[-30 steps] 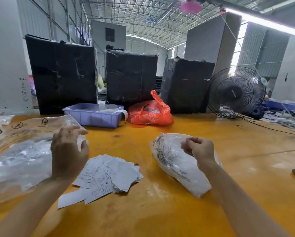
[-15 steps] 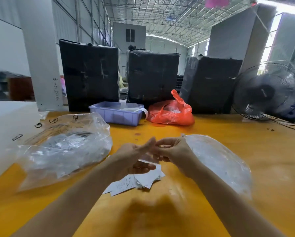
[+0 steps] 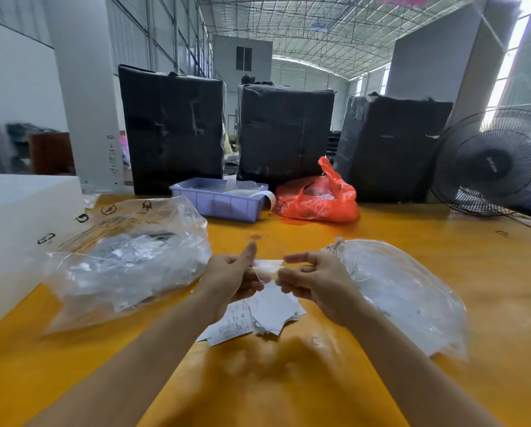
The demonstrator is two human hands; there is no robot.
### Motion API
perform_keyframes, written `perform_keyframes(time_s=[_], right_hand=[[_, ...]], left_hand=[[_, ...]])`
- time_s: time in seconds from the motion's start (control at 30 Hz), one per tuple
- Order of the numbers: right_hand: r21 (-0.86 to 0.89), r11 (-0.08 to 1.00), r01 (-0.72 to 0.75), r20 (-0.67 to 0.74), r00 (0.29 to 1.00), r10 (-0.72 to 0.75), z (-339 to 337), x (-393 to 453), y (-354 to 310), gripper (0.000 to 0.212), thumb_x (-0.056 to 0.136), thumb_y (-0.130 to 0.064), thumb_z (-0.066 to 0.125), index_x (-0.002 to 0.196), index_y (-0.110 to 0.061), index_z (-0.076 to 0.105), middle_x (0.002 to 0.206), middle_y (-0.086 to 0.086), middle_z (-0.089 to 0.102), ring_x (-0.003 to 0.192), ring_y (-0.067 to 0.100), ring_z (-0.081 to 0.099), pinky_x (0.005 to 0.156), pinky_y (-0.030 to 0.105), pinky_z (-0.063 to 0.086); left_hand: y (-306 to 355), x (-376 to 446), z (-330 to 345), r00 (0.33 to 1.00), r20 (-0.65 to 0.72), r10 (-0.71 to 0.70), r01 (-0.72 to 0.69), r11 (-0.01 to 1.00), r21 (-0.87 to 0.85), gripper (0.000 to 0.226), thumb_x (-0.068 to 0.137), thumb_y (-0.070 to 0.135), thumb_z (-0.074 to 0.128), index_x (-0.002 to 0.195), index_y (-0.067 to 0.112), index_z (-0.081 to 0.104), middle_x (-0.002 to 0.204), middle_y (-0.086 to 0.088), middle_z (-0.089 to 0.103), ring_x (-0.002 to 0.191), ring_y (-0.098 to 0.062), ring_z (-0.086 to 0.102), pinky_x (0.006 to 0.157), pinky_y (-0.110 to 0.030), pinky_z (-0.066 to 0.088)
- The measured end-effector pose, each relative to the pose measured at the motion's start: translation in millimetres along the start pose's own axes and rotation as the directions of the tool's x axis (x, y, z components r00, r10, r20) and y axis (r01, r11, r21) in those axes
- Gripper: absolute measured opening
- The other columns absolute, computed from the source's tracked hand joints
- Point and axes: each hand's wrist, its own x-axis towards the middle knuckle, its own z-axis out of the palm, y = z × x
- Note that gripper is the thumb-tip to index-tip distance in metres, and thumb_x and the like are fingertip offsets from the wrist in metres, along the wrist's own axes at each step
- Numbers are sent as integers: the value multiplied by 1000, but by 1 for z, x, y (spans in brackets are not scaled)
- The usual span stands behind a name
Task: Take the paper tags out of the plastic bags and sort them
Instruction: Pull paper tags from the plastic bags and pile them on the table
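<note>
A small clear plastic bag (image 3: 269, 269) with a white paper tag inside is held above the table's middle. My left hand (image 3: 230, 278) pinches its left edge and my right hand (image 3: 312, 280) pinches its right edge. Under the hands lies a loose pile of white paper tags (image 3: 255, 315) with printed text. A large clear bag (image 3: 125, 257) full of small bagged tags lies to the left. Another large clear bag (image 3: 406, 291) lies to the right, behind my right wrist.
On the yellow table (image 3: 443, 257), at the back, stand a purple plastic tray (image 3: 218, 203), an orange plastic bag (image 3: 318, 195), three black wrapped bales (image 3: 171, 127) and a black fan (image 3: 492, 163). A white foam block (image 3: 14, 223) is at the left edge.
My left hand left the big left bag and met my right hand at the middle. The two hands have since drawn slightly apart, pulling the small bag between them. The camera view shifted left.
</note>
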Motion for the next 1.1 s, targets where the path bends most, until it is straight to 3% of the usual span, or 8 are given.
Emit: perform_keyframes(time_s=[0.07, 0.2, 0.37, 0.53, 0.73, 0.9, 0.97, 1.1], right_hand=[[-4, 1000, 0, -21, 1000, 0, 0, -1, 1, 29, 74, -11, 74, 98, -4, 59, 65, 9, 70, 52, 13, 63, 56, 22, 49], [-21, 1000, 22, -33, 999, -22, -1, -2, 1, 33, 71, -16, 75, 96, 0, 61, 61, 8, 68, 50, 13, 60, 54, 22, 49], [-59, 998, 17, 3, 1000, -17, 0, -3, 1, 41, 60, -22, 78, 92, -1, 63, 61, 9, 69, 53, 16, 62, 60, 28, 50], [-146, 989, 25, 77, 997, -14, 1, -5, 2, 38, 61, -23, 79, 91, -5, 64, 65, 9, 71, 55, 16, 64, 66, 32, 50], [-72, 991, -112, 125, 985, 121, 2, -6, 1, 42, 64, -45, 71, 89, -12, 69, 77, -1, 72, 70, 11, 67, 65, 24, 49], [-10, 998, -61, 62, 996, 61, 1, -7, 2, 24, 62, -29, 74, 78, -11, 69, 68, 0, 67, 64, 10, 58, 62, 24, 44], [84, 996, -8, 28, 1000, 5, 2, -5, 4, 18, 66, -22, 71, 77, -8, 67, 62, 1, 65, 59, 11, 57, 58, 21, 45], [113, 990, 86, -37, 996, -82, 11, -2, 7, 4, 82, -6, 65, 79, -6, 67, 63, 3, 66, 57, 11, 59, 55, 19, 49]], left_hand=[[1, -1, -2, 993, 113, -22, 27, 999, -41, 54, 67, 47, 68, 104, 7, 62, 77, -8, 71, 64, -15, 69, 54, -22, 54], [3, -1, -7, 966, 258, 14, -27, 999, 47, 62, 59, 13, 81, 116, 15, 58, 106, -7, 66, 82, -14, 71, 64, -22, 55], [0, 0, -5, 987, 141, 70, -69, 998, -11, 31, 76, -2, 71, 105, 4, 62, 84, -9, 71, 64, -12, 68, 60, -19, 56], [-1, 1, -4, 993, 1, 115, -115, 992, -58, 34, 67, -4, 76, 95, 6, 60, 75, -13, 69, 58, -14, 67, 58, -19, 56], [3, 0, -9, 974, 158, 165, -188, 972, 142, 55, 53, 10, 82, 102, 11, 56, 64, -4, 69, 62, -14, 68, 65, -25, 54], [3, 1, -8, 962, 201, 185, -234, 938, 255, 51, 58, 10, 83, 101, 14, 58, 66, -1, 71, 67, -13, 70, 62, -20, 53], [3, 1, -7, 975, 187, 122, -157, 971, 182, 48, 56, 14, 82, 99, 12, 62, 67, -1, 69, 64, -10, 66, 65, -22, 52], [2, -1, -4, 980, 199, -13, 19, 999, -27, 29, 58, 17, 78, 83, 5, 70, 62, -3, 65, 50, -7, 58, 50, -16, 49]])
